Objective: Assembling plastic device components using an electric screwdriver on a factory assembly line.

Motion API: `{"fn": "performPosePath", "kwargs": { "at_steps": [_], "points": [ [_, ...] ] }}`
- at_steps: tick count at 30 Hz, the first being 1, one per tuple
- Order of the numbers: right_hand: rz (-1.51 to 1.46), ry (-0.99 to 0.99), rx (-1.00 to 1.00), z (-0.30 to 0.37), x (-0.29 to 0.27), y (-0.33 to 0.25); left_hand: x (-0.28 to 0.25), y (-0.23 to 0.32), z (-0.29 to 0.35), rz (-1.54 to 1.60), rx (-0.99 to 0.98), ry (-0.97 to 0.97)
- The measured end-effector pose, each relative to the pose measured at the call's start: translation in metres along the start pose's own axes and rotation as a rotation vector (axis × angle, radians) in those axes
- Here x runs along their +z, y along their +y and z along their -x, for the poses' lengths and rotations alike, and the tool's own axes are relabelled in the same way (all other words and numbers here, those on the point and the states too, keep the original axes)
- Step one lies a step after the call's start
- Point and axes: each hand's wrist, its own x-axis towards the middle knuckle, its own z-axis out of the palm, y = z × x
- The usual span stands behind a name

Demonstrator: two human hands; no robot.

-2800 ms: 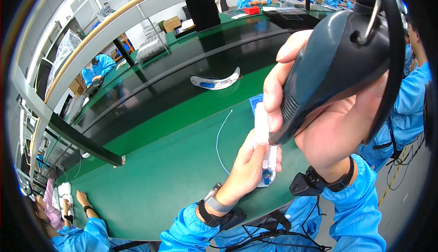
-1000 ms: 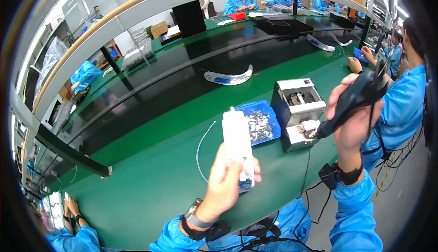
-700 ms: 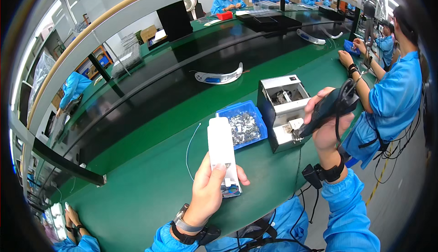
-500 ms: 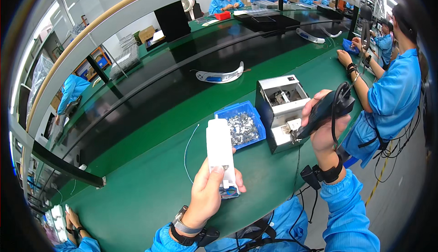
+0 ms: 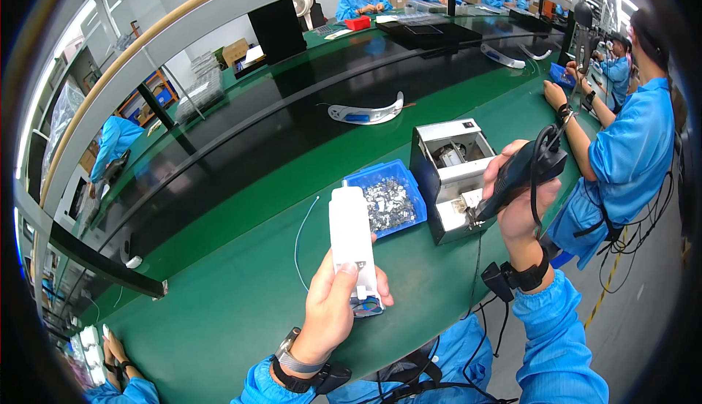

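Gripping a white casing [image 5: 351, 236] upright, the left hand [image 5: 333, 309] presents it while the right hand [image 5: 515, 199] clasps a driver [image 5: 521, 174], tip at the feeder [image 5: 450, 177].

A bin of small metal parts [image 5: 386, 203] sat on the bench [image 5: 219, 309], directly left of an open metal box unit [image 5: 447, 177]. A thin cable [image 5: 301, 239] lay left of the bin; a curved part [image 5: 365, 111] lay behind on the conveyor [image 5: 241, 148].
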Motion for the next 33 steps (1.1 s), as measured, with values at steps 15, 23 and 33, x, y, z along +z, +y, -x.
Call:
{"fn": "performPosePath", "kwargs": {
  "at_steps": [15, 23, 33],
  "points": [
    [-0.089, -0.121, 0.107, -0.011, 0.017, -0.022, 0.006, -0.004, 0.008, -0.068, 0.056, 0.018],
    [-0.472, -0.303, -0.131, -0.015, 0.101, -0.124, 0.013, -0.015, 0.010, -0.072, 0.118, -0.111],
    [-0.570, -0.409, -0.135, 0.006, 0.144, -0.123, 0.003, -0.007, 0.021, -0.077, 0.106, -0.109]
  ]
}}
